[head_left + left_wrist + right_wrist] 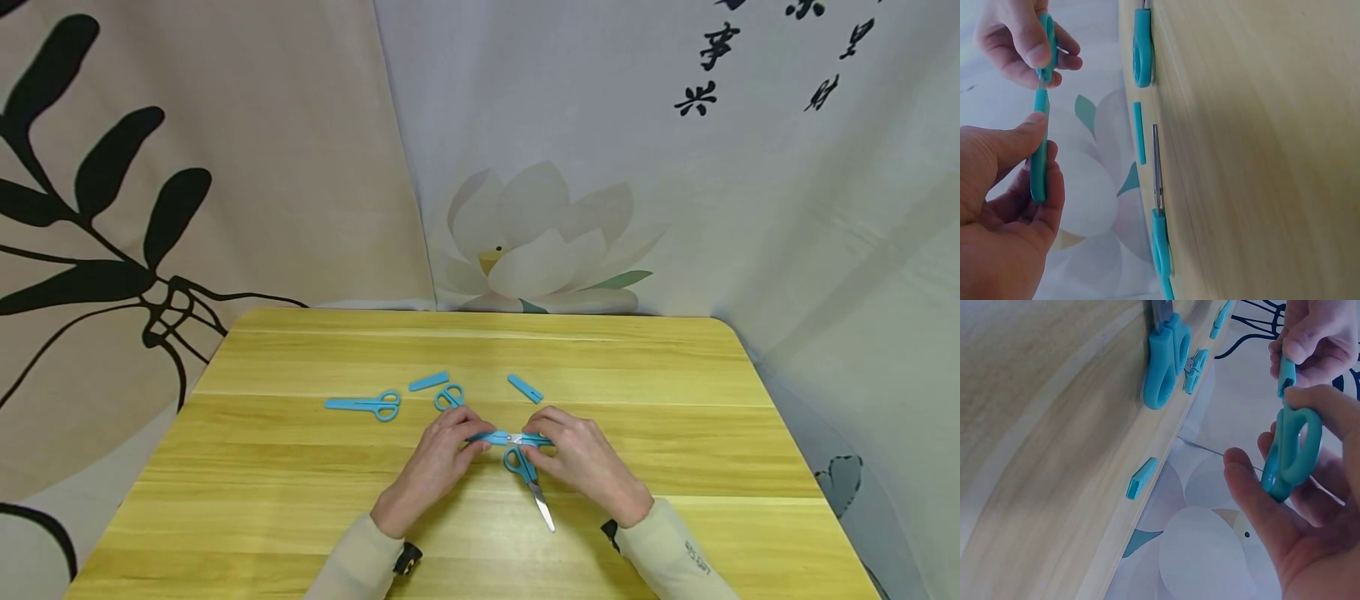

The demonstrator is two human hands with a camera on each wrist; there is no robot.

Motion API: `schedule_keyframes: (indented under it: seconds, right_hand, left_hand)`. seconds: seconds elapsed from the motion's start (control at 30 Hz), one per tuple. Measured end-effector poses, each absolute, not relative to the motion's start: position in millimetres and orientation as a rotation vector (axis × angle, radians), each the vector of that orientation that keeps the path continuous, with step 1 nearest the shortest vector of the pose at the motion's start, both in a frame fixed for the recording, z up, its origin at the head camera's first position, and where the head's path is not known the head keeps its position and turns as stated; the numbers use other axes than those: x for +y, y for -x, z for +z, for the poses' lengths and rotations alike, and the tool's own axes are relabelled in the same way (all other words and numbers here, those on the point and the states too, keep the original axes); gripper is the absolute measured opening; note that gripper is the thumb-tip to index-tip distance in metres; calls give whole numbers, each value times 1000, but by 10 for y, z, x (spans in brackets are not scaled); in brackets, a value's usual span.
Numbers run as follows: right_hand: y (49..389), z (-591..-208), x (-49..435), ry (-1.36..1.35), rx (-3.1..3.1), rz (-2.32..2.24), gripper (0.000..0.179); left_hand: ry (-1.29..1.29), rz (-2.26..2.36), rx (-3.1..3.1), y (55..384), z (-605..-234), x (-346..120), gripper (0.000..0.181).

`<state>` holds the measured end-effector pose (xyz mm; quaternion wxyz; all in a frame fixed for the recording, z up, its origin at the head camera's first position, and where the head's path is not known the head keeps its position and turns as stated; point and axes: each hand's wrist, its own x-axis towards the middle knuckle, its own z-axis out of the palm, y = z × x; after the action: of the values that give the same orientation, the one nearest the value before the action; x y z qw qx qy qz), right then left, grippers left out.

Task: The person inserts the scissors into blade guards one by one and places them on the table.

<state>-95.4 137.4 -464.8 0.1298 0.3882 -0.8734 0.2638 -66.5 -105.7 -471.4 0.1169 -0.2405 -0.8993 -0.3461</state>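
Observation:
In the head view my left hand (441,446) pinches a blue blade cover (491,437) between thumb and fingers. My right hand (581,457) holds a pair of blue-handled scissors by the handles (1277,459). The blades enter the cover's open end, with a short stretch of metal showing between the hands. Just below, uncovered scissors (542,504) lie on the table, blades toward the near edge. Beyond my left hand is another pair of scissors (448,398), partly hidden by that hand.
Covered scissors (367,405) lie at the left of the wooden table (262,492). Two loose blue covers rest farther back: one cover (429,382) near the partly hidden scissors, the other cover (525,388) beyond my right hand. A printed curtain (300,167) hangs behind.

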Motion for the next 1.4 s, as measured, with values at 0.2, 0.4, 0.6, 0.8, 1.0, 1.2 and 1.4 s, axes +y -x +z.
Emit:
schedule_keyframes:
  seconds: [0.2,0.4,0.6,0.8,1.0,1.2,1.4]
  right_hand:
    - [962,-4653,1372,-1125,-2532,765,19]
    - [966,-4650,1368,-1123,-2537,756,17]
    - [964,-4632,1362,-1116,-2539,756,17]
    - [968,-4628,1366,-1130,-2529,760,18]
    - [979,-4639,1378,-1156,-2508,766,19]
    - [983,-4621,1374,-1160,-2506,812,20]
    - [983,-4591,1372,-1154,-2511,805,20]
  left_hand:
    - [678,-1024,-2675,670,-4700,-1040,14]
    - [669,-1021,-2675,674,-4699,-1030,14]
    - [684,-1004,-2654,678,-4703,-1034,13]
    - [709,-1001,-2639,690,-4709,-1045,13]
    - [753,-1020,-2608,700,-4730,-1075,14]
    - [763,-1095,-2553,695,-4723,-1107,15]
    - [759,-1105,-2559,691,-4697,-1106,15]
